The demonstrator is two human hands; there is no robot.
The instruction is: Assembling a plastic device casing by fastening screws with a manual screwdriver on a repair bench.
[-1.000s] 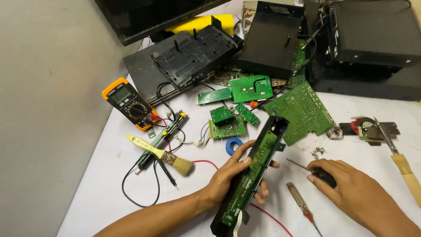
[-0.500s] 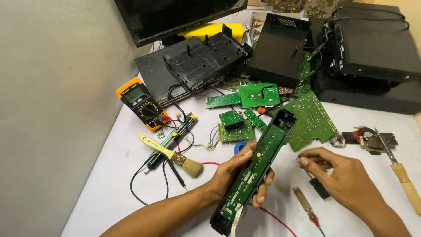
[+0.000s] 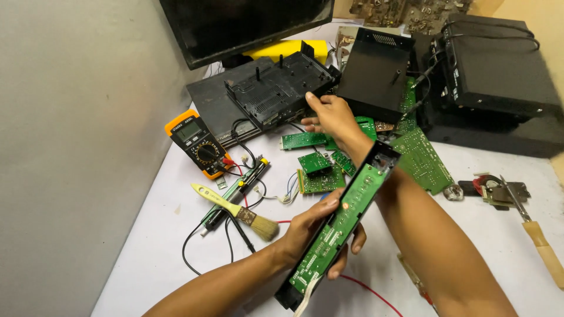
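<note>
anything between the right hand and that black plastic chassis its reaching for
Nothing visible: the right hand already has its fingers at the near edge of the black plastic chassis.

On the table (image 3: 176,194), a multimeter (image 3: 197,142) lies at the left, with a brush (image 3: 238,212) in front of it. Loose circuit boards (image 3: 317,164) lie in the middle (right of both). Behind them sit a plastic chassis (image 3: 276,88) and a monitor (image 3: 235,26).
</note>
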